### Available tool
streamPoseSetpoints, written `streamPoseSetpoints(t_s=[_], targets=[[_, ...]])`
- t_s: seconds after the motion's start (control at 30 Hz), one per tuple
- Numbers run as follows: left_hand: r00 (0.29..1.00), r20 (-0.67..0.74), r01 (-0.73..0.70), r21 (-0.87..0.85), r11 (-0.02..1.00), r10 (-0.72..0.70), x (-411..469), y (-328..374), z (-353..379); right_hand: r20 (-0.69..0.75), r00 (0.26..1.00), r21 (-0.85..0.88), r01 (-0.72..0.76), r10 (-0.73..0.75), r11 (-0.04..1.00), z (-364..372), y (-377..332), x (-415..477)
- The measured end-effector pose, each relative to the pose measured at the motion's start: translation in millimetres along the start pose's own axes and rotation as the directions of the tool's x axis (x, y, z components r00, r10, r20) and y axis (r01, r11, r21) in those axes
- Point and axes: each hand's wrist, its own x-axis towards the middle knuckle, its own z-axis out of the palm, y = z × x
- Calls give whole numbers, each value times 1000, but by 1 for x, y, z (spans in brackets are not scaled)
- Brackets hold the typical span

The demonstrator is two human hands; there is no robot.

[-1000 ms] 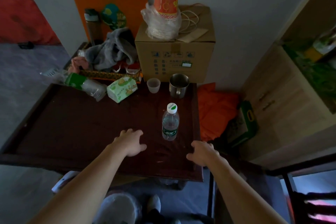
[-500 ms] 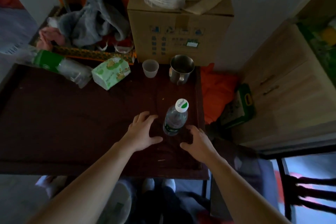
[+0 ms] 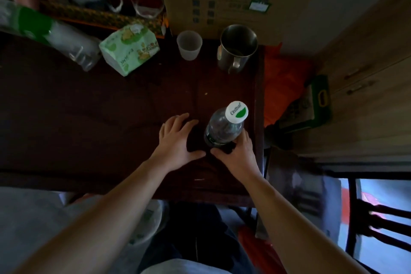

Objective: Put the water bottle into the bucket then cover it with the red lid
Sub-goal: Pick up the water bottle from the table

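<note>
Here the bottle [image 3: 223,128] stands upright near the table's [image 3: 89,118] right edge. Right hand [image 3: 239,151] touches its base, fingers not yet wrapped; left hand [image 3: 178,140] rests spread flat beside it. Best to wrap low, lift straight. Bucket not seen.

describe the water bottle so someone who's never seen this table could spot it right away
On the dark wooden table, look at the near right part, just ahead of the right hand. The water bottle stands upright there, clear plastic. Unlike the metal mug and small plastic cup farther back, it has a white cap with a green leaf mark.
</note>
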Motion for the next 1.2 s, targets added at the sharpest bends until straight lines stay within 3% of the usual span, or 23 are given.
streamPoseSetpoints(t_s=[0.7,1.2], targets=[[998,21,58,153,986,-62,-3,11,15,7,996,51,93,-93,994,4,7,8],[1000,-1,11,35,999,-11,-13,14,1,-13,997,105,76,-75,992,-4,-5,-18]])
